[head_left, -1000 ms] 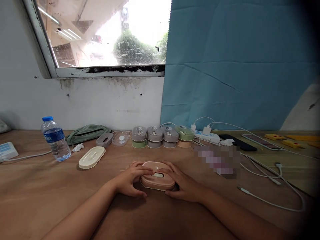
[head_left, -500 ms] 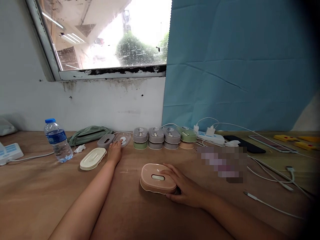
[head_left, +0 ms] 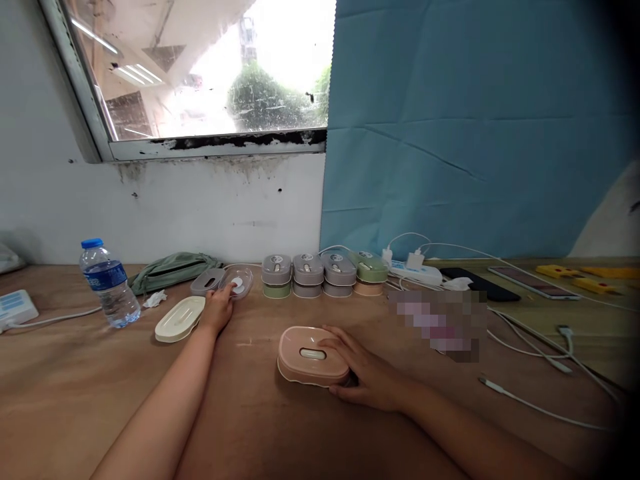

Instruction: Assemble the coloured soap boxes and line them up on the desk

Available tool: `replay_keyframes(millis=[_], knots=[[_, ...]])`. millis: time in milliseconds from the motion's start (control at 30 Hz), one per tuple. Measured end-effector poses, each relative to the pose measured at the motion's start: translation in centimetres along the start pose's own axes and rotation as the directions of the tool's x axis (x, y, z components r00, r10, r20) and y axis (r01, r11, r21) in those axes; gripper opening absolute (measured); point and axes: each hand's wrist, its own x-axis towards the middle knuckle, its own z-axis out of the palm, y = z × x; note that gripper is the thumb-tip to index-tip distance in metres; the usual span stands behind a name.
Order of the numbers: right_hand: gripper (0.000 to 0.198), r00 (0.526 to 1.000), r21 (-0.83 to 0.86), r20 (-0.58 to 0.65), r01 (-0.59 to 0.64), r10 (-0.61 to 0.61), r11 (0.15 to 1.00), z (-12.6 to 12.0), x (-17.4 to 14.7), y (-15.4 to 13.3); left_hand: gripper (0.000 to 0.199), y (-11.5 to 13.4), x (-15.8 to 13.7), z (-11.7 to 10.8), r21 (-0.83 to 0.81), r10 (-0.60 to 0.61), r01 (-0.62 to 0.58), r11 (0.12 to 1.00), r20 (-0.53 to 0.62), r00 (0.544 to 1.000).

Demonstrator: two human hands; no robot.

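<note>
My right hand [head_left: 367, 373] is closed around the right end of a pink oval box [head_left: 313, 355]. Its fingers lie on top and the thumb is at the near side; a cream slot shows in the box's top. Further off, my left hand [head_left: 219, 310] grips the near left edge of a clear oval plastic lid [head_left: 243, 275] with a pale round disc on it. Left of that lid is a grey oval frame [head_left: 204, 283] with a slot. A cream oval tray [head_left: 177, 321] lies beside my left wrist.
Several stacked oval boxes with clear lids [head_left: 309, 270] stand along the wall. On the left are a water bottle [head_left: 110, 287], a green pouch [head_left: 173, 270] and a crumpled tissue [head_left: 155, 299]. Cables [head_left: 540, 410], a power strip [head_left: 415, 271] and phones [head_left: 485, 285] lie at right.
My left fingers have closed in on the clear lid, and its pale disc now shows rounder. The view has shifted slightly. My right hand stays on the pink box.
</note>
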Motion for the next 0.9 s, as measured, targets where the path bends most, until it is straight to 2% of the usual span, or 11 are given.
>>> replay_keyframes(millis=[133, 267, 400, 600, 700, 800, 900], knots=[[0.062, 1.000, -0.002, -0.003, 0.002, -0.002, 1.000, -0.1, 0.0, 0.2, 0.034, 0.4, -0.6, 0.0, -0.050, 0.006, -0.007, 0.999, -0.023, 1.000], [0.062, 1.000, -0.014, -0.001, 0.003, -0.003, 1.000, 0.0, 0.0, 0.3, 0.031, 0.6, -1.3, 0.0, -0.145, -0.044, 0.031, 0.989, -0.084, 0.996], [0.063, 1.000, -0.013, -0.017, 0.004, -0.004, 1.000, 0.2, 0.1, 0.4, 0.027, 0.4, -1.8, -0.1, -0.270, -0.114, 0.074, 0.960, -0.138, 0.984], [0.062, 1.000, -0.025, -0.001, 0.001, -0.001, 1.000, 0.0, 0.1, 0.1, 0.018, 0.3, -2.1, -0.5, -0.421, -0.147, 0.064, 0.905, -0.168, 0.975], [0.062, 1.000, -0.034, 0.001, -0.003, 0.003, 0.999, -0.1, 0.1, -0.1, 0.016, 0.3, -2.0, -0.5, -0.468, -0.218, 0.087, 0.879, -0.232, 0.948], [0.062, 1.000, -0.048, -0.024, 0.004, -0.006, 0.999, -0.1, 0.0, -0.1, 0.023, 0.9, -2.3, -0.3, -0.514, -0.301, 0.105, 0.851, -0.314, 0.900], [0.062, 0.999, -0.049, -0.034, 0.002, -0.004, 0.999, 0.0, 0.0, 0.0, 0.029, 2.8, -3.1, -0.4, -0.636, -0.319, 0.041, 0.770, -0.329, 0.889]])
